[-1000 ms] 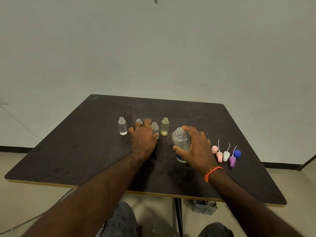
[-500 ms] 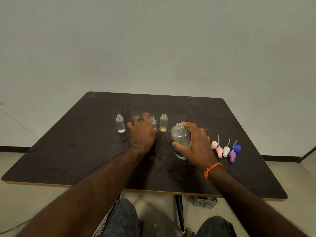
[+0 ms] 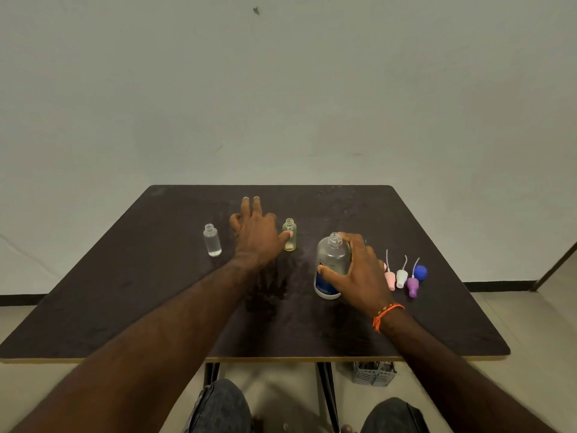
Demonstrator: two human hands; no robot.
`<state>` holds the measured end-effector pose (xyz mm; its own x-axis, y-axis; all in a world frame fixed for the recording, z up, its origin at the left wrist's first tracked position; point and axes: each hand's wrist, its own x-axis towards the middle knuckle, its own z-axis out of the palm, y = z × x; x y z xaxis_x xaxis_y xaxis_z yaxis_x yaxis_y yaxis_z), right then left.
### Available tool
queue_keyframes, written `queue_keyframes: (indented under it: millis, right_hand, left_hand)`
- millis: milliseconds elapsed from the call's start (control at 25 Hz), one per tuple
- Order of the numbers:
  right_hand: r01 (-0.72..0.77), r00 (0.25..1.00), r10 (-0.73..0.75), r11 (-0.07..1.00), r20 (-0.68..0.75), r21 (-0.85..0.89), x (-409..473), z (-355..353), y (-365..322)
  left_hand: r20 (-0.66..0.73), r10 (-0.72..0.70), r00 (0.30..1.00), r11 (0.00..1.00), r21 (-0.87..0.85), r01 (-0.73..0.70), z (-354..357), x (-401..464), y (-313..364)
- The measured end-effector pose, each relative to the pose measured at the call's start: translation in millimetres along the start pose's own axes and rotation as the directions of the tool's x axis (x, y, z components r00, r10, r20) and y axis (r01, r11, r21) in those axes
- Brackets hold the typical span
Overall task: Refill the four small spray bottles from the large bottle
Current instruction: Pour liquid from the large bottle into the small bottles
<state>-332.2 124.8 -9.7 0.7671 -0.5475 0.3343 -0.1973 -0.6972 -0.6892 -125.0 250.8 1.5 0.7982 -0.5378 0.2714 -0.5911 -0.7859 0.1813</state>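
Right hand (image 3: 359, 273) is wrapped around the large bottle (image 3: 331, 264), fingers and thumb curled round its clear body, bottle upright on the dark desk (image 3: 125, 292), neck open, blue label low on its side. Left hand (image 3: 254, 234) reaches over the row of small bottles, fingers spread wide and fairly straight, the thumb just touching the yellowish small bottle (image 3: 289, 234); whether it grips anything beneath the palm cannot be told. A clear small bottle (image 3: 212, 240) stands uncapped to the left of that hand, apart from it. The other small bottles are hidden behind the hand. To the right of the large bottle lie the spray tops in a close row: pink (image 3: 389, 278), white (image 3: 401, 276), purple (image 3: 412, 285), and a blue cap (image 3: 420, 272). An orange wristband (image 3: 385, 314) circles the right wrist.
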Motion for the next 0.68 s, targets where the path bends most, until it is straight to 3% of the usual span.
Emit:
queue_keyframes:
  millis: [240, 440, 680]
  right_hand:
    - [-0.003, 1.0, 0.003, 0.999, 0.009, -0.041, 6.8, 2.1, 4.0]
    - [0.008, 1.0, -0.008, 0.997, 0.007, -0.076, 9.7, 7.0, 2.6]
    - [0.007, 1.0, -0.007, 0.999, 0.003, -0.043, 4.7, 8.2, 0.2]
  left_hand:
    - [0.119, 0.055, 0.991, 0.996, 0.07, -0.064, 5.0, 27.4, 9.7]
    - [0.131, 0.091, 0.987, 0.988, 0.109, -0.106, 3.5, 33.4, 12.4]
    - [-0.001, 0.191, 0.982, 0.961, -0.205, -0.187, -9.2, 3.1, 4.0]
